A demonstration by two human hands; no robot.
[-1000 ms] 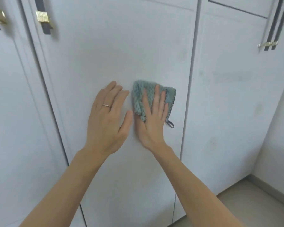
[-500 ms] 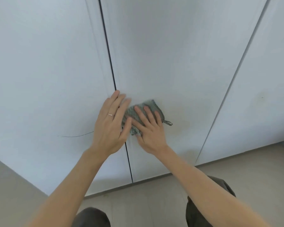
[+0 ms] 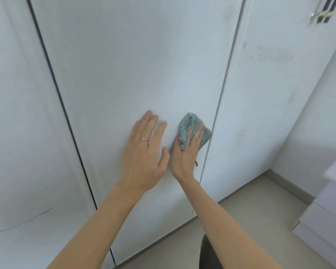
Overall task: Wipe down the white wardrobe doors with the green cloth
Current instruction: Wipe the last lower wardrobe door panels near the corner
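A: Where is the green cloth (image 3: pixel 194 129) now?

B: It lies flat against the middle wardrobe door (image 3: pixel 134 65), low on the panel and close to its right edge, just beside the dark gap to the right door (image 3: pixel 260 113). The right hand (image 3: pixel 186 154) presses it to the door with straight fingers laid over it. The upper and right parts of the cloth stick out past the fingers, and a small hanging loop shows below the hand.

A: And the other hand?

B: The left hand (image 3: pixel 144 154) is open and flat on the same door, fingers together and pointing up, thumb to the side. It is just beside the right hand; I cannot tell if the thumb touches it. It holds nothing. There is a thin ring (image 3: pixel 145 139) on one finger.

A: Is any writing or brand visible?

B: I cannot read any. On the right door there is a pale smudged patch (image 3: pixel 272 55), but it is blurred and shows no letters. The cloth has only a knitted texture.

A: What else is around?

B: A dark handle with a gold band (image 3: pixel 323 14) at the top right, the left door (image 3: pixel 17 133) with a thin curved line low on it, a beige floor (image 3: pixel 250 202), and a pale drawer unit (image 3: pixel 326 220) at the right edge.
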